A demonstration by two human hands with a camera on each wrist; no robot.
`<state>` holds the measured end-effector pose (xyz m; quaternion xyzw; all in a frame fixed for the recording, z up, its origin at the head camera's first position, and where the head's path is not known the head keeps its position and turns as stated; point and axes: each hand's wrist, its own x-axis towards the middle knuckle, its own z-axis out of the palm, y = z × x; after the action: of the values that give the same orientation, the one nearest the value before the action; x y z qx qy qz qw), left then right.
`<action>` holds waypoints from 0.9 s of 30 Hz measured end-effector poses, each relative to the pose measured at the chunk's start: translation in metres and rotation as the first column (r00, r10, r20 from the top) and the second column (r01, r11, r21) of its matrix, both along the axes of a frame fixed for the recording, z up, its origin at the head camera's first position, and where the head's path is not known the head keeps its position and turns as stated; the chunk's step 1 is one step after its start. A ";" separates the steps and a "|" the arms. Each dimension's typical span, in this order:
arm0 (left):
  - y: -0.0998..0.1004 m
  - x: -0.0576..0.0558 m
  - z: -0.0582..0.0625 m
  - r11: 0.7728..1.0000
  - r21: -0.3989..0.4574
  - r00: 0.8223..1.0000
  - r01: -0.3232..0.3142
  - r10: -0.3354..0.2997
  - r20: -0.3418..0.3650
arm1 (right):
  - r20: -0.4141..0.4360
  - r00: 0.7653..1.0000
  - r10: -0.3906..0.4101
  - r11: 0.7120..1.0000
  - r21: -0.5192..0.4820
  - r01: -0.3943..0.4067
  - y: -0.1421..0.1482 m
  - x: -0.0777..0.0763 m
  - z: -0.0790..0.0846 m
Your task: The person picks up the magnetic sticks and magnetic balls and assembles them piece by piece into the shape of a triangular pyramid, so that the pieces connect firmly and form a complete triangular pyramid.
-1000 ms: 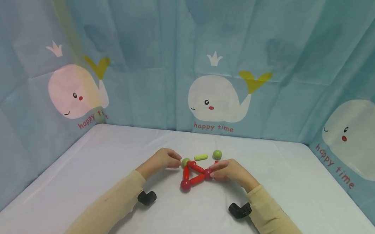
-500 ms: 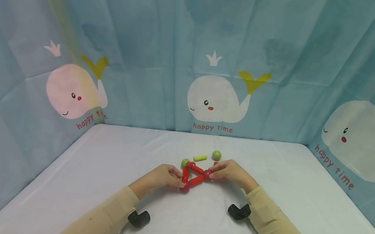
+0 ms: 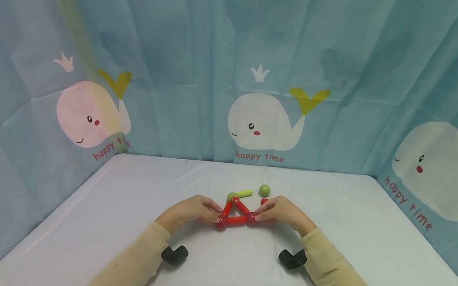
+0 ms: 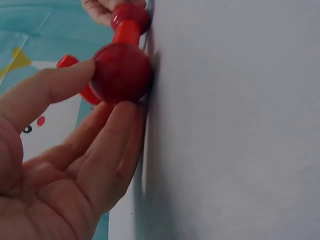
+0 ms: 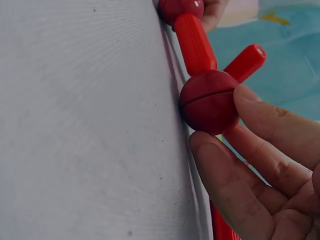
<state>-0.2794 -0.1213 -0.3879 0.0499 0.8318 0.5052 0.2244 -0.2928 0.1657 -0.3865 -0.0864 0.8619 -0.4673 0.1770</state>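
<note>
A triangle of red rods and balls lies on the white table. My left hand point(image 3: 194, 211) pinches its left dark red ball point(image 4: 122, 73) between thumb and fingertips. Thumb and fingers of my right hand point(image 3: 281, 210) hold the right dark red ball point(image 5: 210, 102). One red rod point(image 3: 236, 220) joins these two balls and runs nearly level. From each ball another rod slants back, and one of these, the right slanting rod point(image 3: 242, 206), ends in a raised tip at the apex. A green ball point(image 3: 231, 196) sits behind that apex, partly covered by it.
Behind the triangle lie a lime-yellow rod point(image 3: 245, 193) and a second green ball point(image 3: 264, 190). A red piece point(image 3: 265, 201) shows just behind my right hand. Blue curtain point(image 3: 199, 115) printed with whales borders the table's back.
My left hand has come from beside the green ball at the back to the near red ball and grips it. The triangle has turned, that ball shifting left and back. My right hand keeps its hold.
</note>
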 end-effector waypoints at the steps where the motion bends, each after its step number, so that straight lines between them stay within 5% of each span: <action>1: -0.001 -0.002 0.001 1.000 -0.006 1.000 0.015 -0.015 -0.003 | 0.000 1.000 0.000 1.000 -0.001 0.000 0.000 0.000 0.001; 15: -0.011 -0.006 -0.003 0.993 0.074 0.996 0.093 -0.093 -0.004 | 0.003 1.000 -0.030 0.998 0.050 0.030 -0.002 0.002 0.006; 27: -0.010 -0.007 -0.006 0.989 0.103 0.994 0.108 -0.108 -0.008 | -0.112 0.966 -0.232 0.973 -0.023 0.231 0.035 -0.010 0.018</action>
<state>-0.2860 -0.1311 -0.3937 0.1071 0.8008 0.5347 0.2476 -0.3027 0.2006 -0.3682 -0.0127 0.8725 -0.4832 0.0715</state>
